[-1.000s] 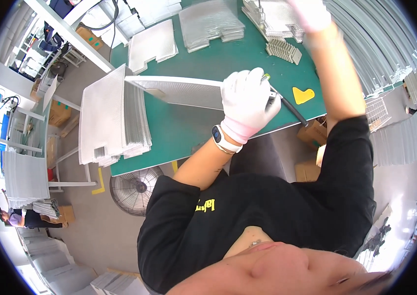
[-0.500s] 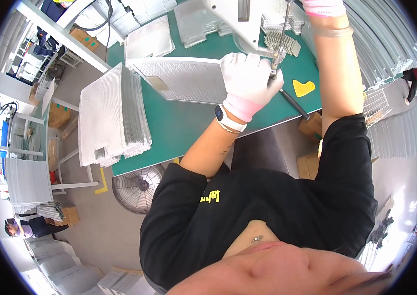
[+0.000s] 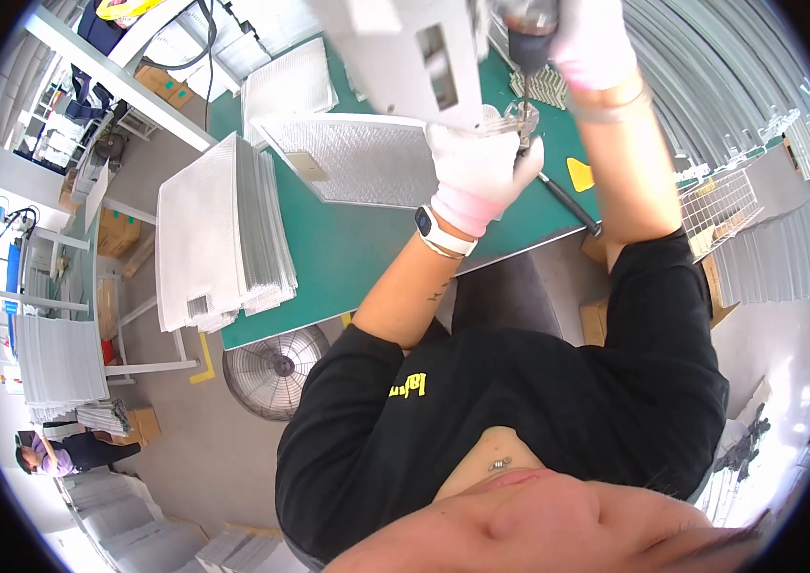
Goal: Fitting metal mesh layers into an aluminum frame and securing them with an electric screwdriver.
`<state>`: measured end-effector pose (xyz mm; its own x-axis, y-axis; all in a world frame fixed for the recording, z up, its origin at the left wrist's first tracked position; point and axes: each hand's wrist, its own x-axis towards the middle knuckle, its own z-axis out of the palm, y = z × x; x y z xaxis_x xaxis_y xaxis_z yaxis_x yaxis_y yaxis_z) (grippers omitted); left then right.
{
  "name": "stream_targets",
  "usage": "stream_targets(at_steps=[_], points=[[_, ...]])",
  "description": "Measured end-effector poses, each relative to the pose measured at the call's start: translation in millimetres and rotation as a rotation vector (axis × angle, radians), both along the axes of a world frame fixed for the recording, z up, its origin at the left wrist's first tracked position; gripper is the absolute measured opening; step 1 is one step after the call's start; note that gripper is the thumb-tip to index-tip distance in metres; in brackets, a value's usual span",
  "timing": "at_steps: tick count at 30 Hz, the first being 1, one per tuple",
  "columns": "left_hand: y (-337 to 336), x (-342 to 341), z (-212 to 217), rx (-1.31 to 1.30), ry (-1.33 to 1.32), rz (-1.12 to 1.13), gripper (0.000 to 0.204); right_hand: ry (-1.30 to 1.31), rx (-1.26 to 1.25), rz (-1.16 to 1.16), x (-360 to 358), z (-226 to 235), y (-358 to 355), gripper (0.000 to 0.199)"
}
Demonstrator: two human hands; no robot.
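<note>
Pressing the mesh panel (image 3: 362,158) flat on the green bench (image 3: 357,253), the left hand (image 3: 481,172) grips its corner while the right hand (image 3: 586,43) clasps a driver (image 3: 524,38) above. A slipped bit could jab those left fingers.

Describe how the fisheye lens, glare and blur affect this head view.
Head view: the green table edge bows and black corners ring the frame; the right hand with its tool is motion-blurred and overexposed at the top; the left hand and filter panel stay sharp.
</note>
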<state>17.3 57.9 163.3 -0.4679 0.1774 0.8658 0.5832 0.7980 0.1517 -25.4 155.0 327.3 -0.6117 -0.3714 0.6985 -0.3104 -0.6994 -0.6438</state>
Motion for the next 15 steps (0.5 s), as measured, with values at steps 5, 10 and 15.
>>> stream_targets(at_steps=[5, 10, 15], points=[[2.9, -3.7, -6.6, 0.053, -0.007, -0.094, 0.018, -0.060, 0.014, 0.238, -4.0, -7.5, -0.4, 0.032], [8.3, -8.9, -7.6, 0.062, 0.048, -0.175, 0.019, 0.256, -0.115, 0.503, -42.4, -17.4, -5.6, 0.044], [-3.2, -10.6, -8.2, 0.092, 0.055, -0.150, 0.016, -0.183, -0.006, 0.307, -11.6, -27.3, -7.2, 0.059]])
